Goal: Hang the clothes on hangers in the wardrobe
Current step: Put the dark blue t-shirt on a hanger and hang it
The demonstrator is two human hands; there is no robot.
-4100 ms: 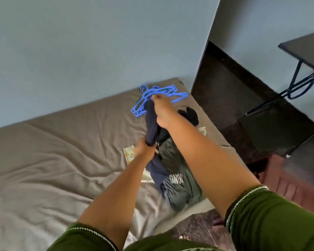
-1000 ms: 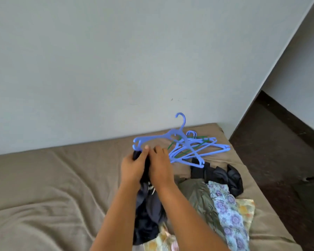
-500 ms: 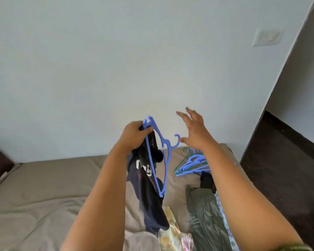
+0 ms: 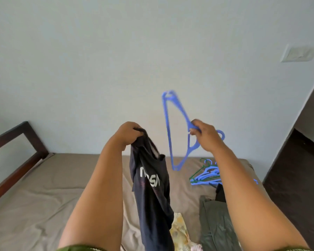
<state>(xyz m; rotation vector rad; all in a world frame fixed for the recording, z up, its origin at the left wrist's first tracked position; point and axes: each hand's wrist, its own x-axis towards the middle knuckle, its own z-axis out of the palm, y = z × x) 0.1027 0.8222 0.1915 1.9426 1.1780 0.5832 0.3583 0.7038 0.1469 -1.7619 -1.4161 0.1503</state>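
While the left hand [image 4: 129,134] bunches the navy shirt [image 4: 152,187] above the bed [image 4: 43,196], right-hand fingers [image 4: 195,124] pinch the blue hanger [image 4: 178,134] beside it — tilted, it could snag the collar or slip free.

Navy shirt [image 4: 151,187] hanging limp beside upended blue hanger [image 4: 178,131]

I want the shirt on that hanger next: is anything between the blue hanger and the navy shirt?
Nothing visible: the blue hanger in the right hand and the navy shirt in the left hand have only open air between them.
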